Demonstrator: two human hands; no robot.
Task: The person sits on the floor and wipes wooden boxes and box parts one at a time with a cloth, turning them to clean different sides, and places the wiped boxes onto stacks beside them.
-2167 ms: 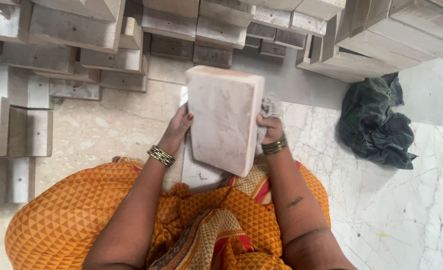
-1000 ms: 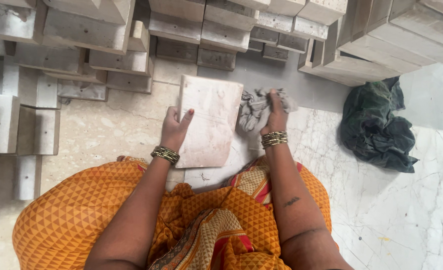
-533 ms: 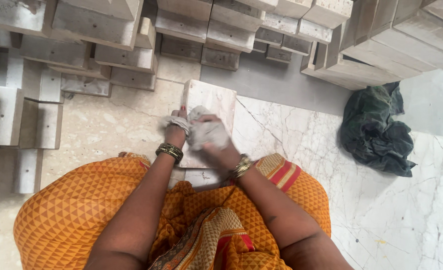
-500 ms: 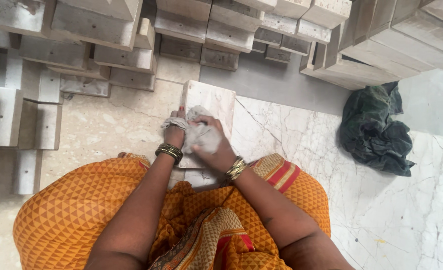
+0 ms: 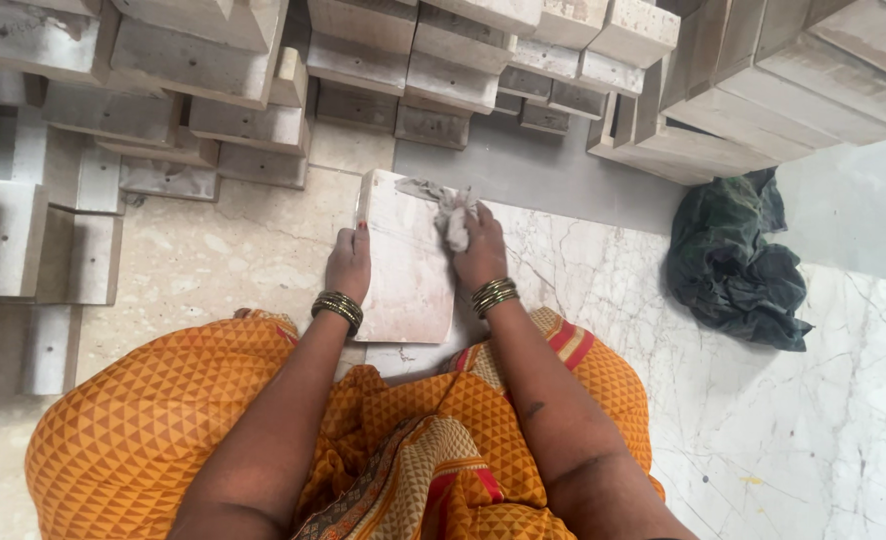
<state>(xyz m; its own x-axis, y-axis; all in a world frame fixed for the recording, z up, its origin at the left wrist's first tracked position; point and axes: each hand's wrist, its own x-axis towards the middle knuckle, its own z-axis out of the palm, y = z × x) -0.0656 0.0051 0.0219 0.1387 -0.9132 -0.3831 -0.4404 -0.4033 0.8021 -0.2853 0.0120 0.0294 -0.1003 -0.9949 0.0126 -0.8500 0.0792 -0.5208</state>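
The right hand (image 5: 481,248) is closed around a crumpled grey rag (image 5: 454,214) and presses it against the far right corner of a pale pinkish stone slab (image 5: 403,270). Half a second ago that same hand and rag sat lower and nearer the middle of the slab, close to the other hand; now it has slid up and out toward the top edge, where a grey smear shows just beside the rag. So the wiping stroke has travelled across the face, and the near part of the slab looks the cleaner for it.

The left hand (image 5: 349,262) lies flat with fingers loosely spread along the slab's left edge, holding nothing, only steadying the stone. Two seconds back the slab was lifted and tilted up between both hands; it now lies flat on the floor (image 5: 213,260) just in front of the person's knees, resting partly on another pale piece beneath it.

Stacked stone blocks (image 5: 263,80) crowd the far side and left of the floor. A dark green cloth (image 5: 738,265) lies bunched on the marble well off to the right, untouched.
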